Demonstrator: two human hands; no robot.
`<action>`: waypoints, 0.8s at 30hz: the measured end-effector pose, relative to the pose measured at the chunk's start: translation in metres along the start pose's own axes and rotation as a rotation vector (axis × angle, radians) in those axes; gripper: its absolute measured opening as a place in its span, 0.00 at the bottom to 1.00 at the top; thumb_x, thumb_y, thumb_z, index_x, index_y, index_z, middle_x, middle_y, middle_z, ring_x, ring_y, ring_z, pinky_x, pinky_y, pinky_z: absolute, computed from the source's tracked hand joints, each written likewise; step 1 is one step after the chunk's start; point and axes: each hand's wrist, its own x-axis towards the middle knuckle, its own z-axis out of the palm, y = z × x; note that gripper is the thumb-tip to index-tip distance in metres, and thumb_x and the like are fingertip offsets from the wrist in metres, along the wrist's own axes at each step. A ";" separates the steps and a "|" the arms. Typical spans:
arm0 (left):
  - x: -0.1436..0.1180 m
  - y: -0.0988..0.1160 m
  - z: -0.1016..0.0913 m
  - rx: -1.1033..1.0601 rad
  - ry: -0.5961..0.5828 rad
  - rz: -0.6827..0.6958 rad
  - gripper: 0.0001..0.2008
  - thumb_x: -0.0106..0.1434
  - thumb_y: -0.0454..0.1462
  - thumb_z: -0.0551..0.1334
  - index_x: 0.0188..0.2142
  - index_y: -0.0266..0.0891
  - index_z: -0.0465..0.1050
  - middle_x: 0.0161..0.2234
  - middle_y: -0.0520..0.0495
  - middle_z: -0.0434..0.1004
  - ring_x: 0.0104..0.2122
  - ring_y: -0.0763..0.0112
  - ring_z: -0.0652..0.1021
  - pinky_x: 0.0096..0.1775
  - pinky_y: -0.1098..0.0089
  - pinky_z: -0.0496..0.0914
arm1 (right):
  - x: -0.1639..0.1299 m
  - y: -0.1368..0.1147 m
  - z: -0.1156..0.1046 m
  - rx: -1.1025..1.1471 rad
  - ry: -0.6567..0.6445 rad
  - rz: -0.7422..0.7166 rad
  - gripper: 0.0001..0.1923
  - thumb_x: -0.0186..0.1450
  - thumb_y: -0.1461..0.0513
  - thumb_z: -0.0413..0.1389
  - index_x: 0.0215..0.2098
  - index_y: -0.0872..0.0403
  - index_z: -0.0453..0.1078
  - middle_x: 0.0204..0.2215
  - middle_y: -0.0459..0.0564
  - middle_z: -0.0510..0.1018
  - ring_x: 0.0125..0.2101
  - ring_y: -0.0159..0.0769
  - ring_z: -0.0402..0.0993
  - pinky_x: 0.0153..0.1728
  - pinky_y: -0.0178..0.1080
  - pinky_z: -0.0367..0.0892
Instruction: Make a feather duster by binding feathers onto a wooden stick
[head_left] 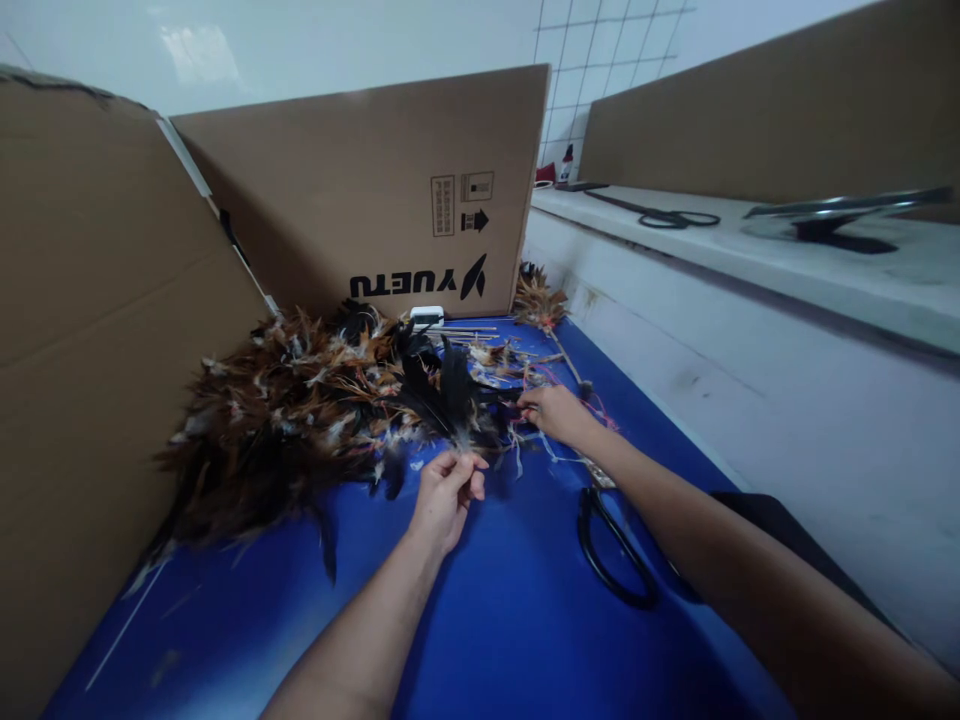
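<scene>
My left hand (448, 492) is closed in a pinch around the pale quill ends of a bunch of black feathers (452, 385), which fan upward from the fingertips. Just to the right and farther forward, my right hand (553, 412) pinches the end of a dark feather (501, 394) that stretches sideways toward the bunch. To the left of both hands lies a big heap of brown and black feathers (277, 410), with white fluff in it. Black-handled scissors (616, 552) rest on the blue table (510, 590) below my right forearm, their blades partly hidden.
Cardboard panels (300, 190) wall the left and back. Thin sticks (469, 333) and a small white device (427, 316) lie at the back. A feather duster (540, 298) leans in the far corner. Another pair of scissors (675, 218) lies on the white ledge (795, 280) at right.
</scene>
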 end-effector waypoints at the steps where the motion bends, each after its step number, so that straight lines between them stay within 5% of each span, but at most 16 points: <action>1: 0.000 0.000 0.000 -0.001 -0.003 0.002 0.11 0.52 0.39 0.68 0.26 0.33 0.72 0.26 0.50 0.73 0.18 0.83 0.67 0.22 0.77 0.59 | 0.003 0.003 -0.003 0.003 0.002 0.011 0.12 0.57 0.68 0.54 0.37 0.52 0.76 0.36 0.50 0.81 0.39 0.38 0.76 0.41 0.35 0.67; 16: 0.000 0.001 0.001 0.027 0.000 -0.012 0.13 0.51 0.42 0.68 0.26 0.33 0.72 0.25 0.49 0.72 0.18 0.82 0.66 0.22 0.76 0.60 | 0.035 0.077 -0.050 0.115 0.321 0.305 0.10 0.57 0.62 0.56 0.37 0.52 0.76 0.32 0.50 0.80 0.32 0.41 0.75 0.33 0.39 0.66; 24: 0.000 0.001 0.002 0.022 -0.013 -0.007 0.12 0.52 0.41 0.67 0.25 0.33 0.72 0.25 0.49 0.72 0.18 0.82 0.66 0.22 0.76 0.60 | 0.040 0.076 -0.043 -0.098 0.138 0.128 0.16 0.54 0.64 0.56 0.42 0.56 0.74 0.40 0.55 0.77 0.40 0.44 0.72 0.40 0.41 0.66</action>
